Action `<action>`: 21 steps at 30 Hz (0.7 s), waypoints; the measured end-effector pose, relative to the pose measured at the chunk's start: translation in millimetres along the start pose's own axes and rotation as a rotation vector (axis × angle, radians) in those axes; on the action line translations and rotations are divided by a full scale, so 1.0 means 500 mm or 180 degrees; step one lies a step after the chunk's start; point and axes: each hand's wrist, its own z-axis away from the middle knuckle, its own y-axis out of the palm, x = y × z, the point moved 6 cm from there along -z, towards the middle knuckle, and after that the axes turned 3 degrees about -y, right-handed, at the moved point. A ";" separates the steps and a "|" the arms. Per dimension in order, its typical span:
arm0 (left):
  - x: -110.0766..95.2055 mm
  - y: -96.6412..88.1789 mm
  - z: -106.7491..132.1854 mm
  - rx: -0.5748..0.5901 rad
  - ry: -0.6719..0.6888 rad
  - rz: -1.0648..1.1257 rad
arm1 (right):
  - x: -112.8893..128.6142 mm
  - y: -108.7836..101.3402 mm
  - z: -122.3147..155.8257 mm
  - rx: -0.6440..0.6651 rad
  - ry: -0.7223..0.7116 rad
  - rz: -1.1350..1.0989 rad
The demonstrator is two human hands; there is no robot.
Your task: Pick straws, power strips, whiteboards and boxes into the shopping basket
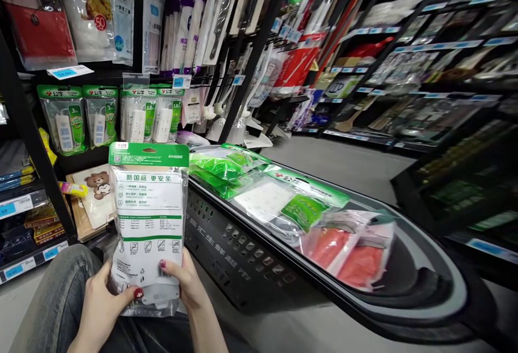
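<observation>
Item 1, fingers. We see two thumbs with red nails pressed flat on the printed front of the power-strip pack (148, 207). The left thumb sits at its bottom edge and the right thumb a little higher, near the barcode. The other fingers are curled behind the pack and hidden, so each hand pinches it between thumb and fingers.

Item 2, pack. It is a clear bag with a green header card and a white label. We hold it upright and facing us, its lower third between the two hands and its top clear of them.

Item 3, hands. The left hand (101, 304) comes in from below left with its back towards us. The right hand (188, 283) rises from the lower middle, wrist bent inward. Both are low, above a knee in grey jeans (60, 293).

Item 4, surroundings. Just to the right is a black cart basket (251, 272) holding green packs (218, 169), a white-and-green pack (263, 199) and red packs (356, 261). Behind the held pack, similar power-strip packs (65, 121) hang on the shelf, with a bear-print item (97, 185) below.
</observation>
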 end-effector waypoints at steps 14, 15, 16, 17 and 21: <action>-0.028 -0.021 0.027 -0.1374 0.0957 -0.1345 | 0.013 0.038 0.000 -0.0178 -0.0470 0.0603; -0.034 -0.015 0.035 -0.1464 0.1240 -0.1455 | 0.019 0.054 0.009 -0.0247 -0.0620 0.0833; -0.034 -0.006 0.040 -0.1372 0.1456 -0.1417 | 0.023 0.070 0.019 -0.0331 -0.0769 0.1022; -0.029 0.003 0.039 -0.1156 0.1565 -0.1199 | 0.021 0.088 0.028 -0.0342 -0.0879 0.1300; 0.003 0.009 0.001 -0.0590 0.1325 0.0042 | -0.017 0.157 0.055 -0.0153 -0.1606 0.2448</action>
